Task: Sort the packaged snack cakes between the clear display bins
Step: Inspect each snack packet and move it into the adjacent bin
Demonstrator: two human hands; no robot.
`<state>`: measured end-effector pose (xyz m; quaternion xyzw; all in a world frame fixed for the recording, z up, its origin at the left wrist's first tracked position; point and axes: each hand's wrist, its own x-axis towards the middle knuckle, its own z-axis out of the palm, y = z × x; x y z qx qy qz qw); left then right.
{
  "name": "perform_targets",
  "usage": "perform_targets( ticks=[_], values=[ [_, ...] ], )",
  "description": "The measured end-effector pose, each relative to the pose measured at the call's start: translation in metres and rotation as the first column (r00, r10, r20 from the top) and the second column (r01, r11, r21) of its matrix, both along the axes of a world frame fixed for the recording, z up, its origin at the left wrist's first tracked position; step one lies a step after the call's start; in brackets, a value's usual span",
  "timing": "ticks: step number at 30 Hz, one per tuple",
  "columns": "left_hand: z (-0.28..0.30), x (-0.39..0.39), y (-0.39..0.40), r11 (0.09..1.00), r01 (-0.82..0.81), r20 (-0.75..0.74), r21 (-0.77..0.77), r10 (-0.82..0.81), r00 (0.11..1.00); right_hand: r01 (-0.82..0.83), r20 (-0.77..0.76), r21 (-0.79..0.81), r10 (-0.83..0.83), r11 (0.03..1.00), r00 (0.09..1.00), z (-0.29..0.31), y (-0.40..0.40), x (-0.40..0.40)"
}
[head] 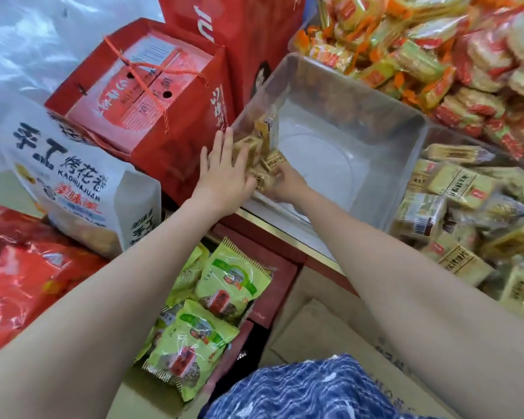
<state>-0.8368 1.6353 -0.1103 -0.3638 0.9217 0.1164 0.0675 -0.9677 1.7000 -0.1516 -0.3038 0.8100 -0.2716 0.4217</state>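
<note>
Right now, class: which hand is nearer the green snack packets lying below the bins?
Left. The left hand is above the green snack packets; the right hand reaches into the clear bin.

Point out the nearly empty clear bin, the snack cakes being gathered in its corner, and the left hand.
clear bin (418,176): head view, bare right wall.
snack cakes (274,160): head view, top wrapper of the cluster.
left hand (224,173): head view, back of the hand.
</note>
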Motion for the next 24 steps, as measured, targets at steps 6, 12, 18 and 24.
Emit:
perform_targets(
  ticks=[6,12,18,24],
  values=[
    [0.009,-0.003,-0.001,1.000,0.016,0.125,-0.004,-0.015,0.992,0.084,-0.216,0.024,-0.077,0.996,0.973,0.027,0.039,-0.049],
    [0.028,-0.030,0.020,1.000,-0.001,-0.130,0.018,0.003,0.992,0.098,-0.062,-0.289,-0.120,0.952,0.991,0.079,0.093,-0.076],
    [0.062,-0.060,0.056,0.597,0.105,-0.465,0.795,0.490,0.738,0.204,0.024,-0.406,-0.213,0.891,0.977,0.114,0.125,-0.068],
    [0.076,-0.062,0.070,0.424,0.212,-0.462,0.881,0.669,0.582,0.436,0.117,-0.406,-0.428,0.803,0.896,0.114,0.147,-0.059]
  ],
)
